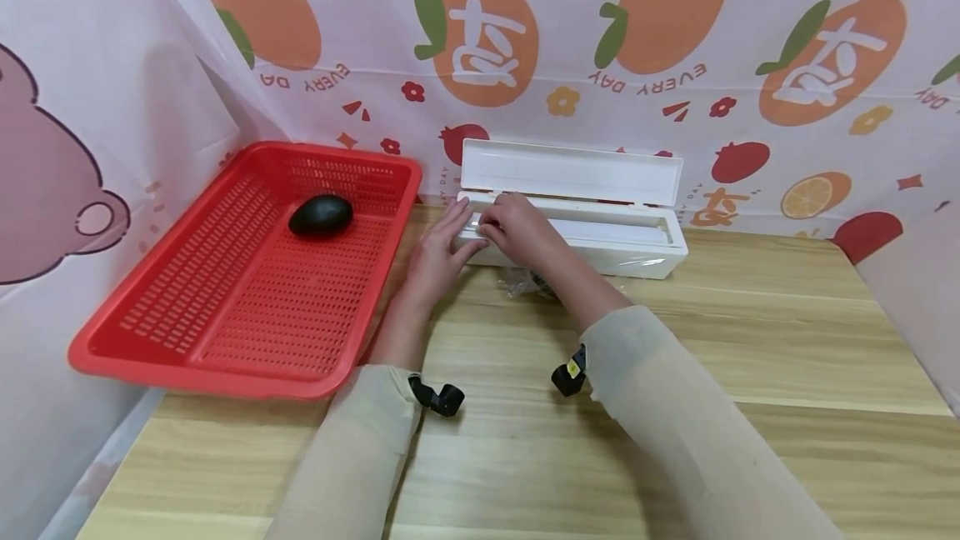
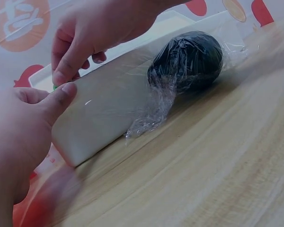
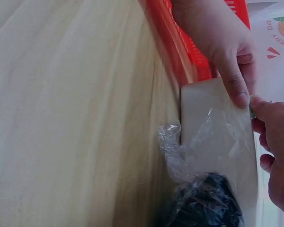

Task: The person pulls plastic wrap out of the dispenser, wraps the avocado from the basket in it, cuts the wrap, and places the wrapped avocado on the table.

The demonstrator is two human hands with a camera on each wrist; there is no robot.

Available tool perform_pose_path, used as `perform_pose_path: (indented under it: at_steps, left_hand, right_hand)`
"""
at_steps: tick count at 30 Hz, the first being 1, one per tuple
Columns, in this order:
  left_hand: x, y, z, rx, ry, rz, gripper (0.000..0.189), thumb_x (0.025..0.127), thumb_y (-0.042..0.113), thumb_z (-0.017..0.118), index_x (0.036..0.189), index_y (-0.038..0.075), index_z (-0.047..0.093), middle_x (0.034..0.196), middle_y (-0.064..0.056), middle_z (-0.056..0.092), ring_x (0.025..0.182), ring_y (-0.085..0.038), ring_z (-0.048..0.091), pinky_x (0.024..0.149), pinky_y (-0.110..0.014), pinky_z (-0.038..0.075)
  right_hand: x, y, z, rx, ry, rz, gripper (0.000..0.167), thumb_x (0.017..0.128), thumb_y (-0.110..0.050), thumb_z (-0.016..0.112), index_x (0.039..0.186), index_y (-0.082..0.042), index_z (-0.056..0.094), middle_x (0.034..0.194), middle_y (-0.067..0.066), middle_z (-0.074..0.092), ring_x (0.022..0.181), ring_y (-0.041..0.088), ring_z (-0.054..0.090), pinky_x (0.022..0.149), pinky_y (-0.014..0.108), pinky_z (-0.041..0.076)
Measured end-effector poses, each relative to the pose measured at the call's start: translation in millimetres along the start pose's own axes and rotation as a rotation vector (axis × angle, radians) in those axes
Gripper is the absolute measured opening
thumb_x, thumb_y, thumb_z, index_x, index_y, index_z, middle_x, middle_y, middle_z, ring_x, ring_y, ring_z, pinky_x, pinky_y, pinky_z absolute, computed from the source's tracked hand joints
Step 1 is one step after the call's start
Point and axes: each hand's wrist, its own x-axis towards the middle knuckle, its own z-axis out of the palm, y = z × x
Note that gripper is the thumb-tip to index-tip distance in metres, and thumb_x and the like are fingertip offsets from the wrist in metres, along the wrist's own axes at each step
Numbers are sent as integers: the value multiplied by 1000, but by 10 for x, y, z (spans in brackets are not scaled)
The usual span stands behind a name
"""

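A white cling film dispenser [image 1: 637, 261] stands at the back of the table with its lid [image 1: 570, 173] raised and a white roll [image 1: 607, 232] inside. My left hand [image 1: 435, 261] grips its left end, thumb on the front edge. Right beside that thumb, my right hand [image 1: 517, 227] pinches a small green piece [image 3: 253, 111] at the dispenser's edge, mostly covered by fingers. Against the dispenser's front lies a dark oval fruit like an avocado [image 2: 191, 61], wrapped in clear film [image 2: 154, 109] that stretches up over the front wall. The right arm partly hides it in the head view.
A red perforated basket [image 1: 360, 340] stands at the left, holding another dark oval fruit [image 1: 321, 215]. Behind the dispenser hangs a fruit-printed cloth [image 1: 562, 40]. Bare wooden table [image 1: 495, 440] spreads in front of and right of the dispenser.
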Motion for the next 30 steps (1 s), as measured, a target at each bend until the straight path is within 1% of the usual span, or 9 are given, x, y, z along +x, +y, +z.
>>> perform_pose_path:
  at_steps: [4,8,12,15,18,23,27,30]
  left_hand:
    - [-14,0,-14,43,-23,2,63,90,28,71,146,11,47,157,-1,37,147,-25,30,118,-40,28]
    - [-23,0,-21,41,-33,16,62,92,22,70,147,10,45,156,-2,38,147,-25,30,119,-42,27]
    - [-15,0,-12,44,-21,34,58,92,19,69,145,9,47,154,-4,42,146,-25,33,118,-40,28]
    - [-8,5,-2,43,-16,31,58,92,21,69,145,10,48,153,-3,44,146,-23,33,118,-38,28]
    - [-3,13,7,37,-11,26,59,91,22,70,145,10,49,153,-3,44,146,-22,33,118,-37,29]
    - [-7,11,19,12,-2,10,60,89,24,71,145,13,49,153,-2,44,146,-21,33,116,-37,32]
    - [-2,2,20,-10,-9,-9,62,89,27,71,146,17,48,153,1,43,147,-18,31,115,-35,33]
    - [-2,-1,9,-23,-13,-9,62,89,27,71,146,17,48,153,1,43,147,-18,31,115,-35,33]
  right_hand:
    - [-24,3,62,56,59,15,21,96,-23,65,104,-5,75,98,9,68,98,26,57,90,36,46]
    - [-23,-6,124,96,103,27,24,95,-25,67,107,-7,76,98,7,68,94,25,56,84,35,47]
    - [-22,-17,147,59,142,12,20,94,-24,67,103,-9,78,96,5,69,93,24,56,84,34,46]
    - [-34,-8,144,32,169,5,18,94,-23,68,100,-10,79,94,4,70,94,24,55,86,34,44]
    - [-54,12,136,29,182,3,17,93,-23,69,100,-11,79,95,3,70,95,24,55,87,34,44]
    - [-88,38,130,62,174,20,19,93,-24,68,101,-11,79,96,3,69,98,23,54,89,34,45]
    - [-97,63,120,63,166,16,20,94,-25,67,101,-10,78,97,3,69,99,23,54,90,34,46]
    - [-96,76,118,68,164,9,20,94,-25,67,101,-9,78,97,4,69,98,23,55,89,35,46]
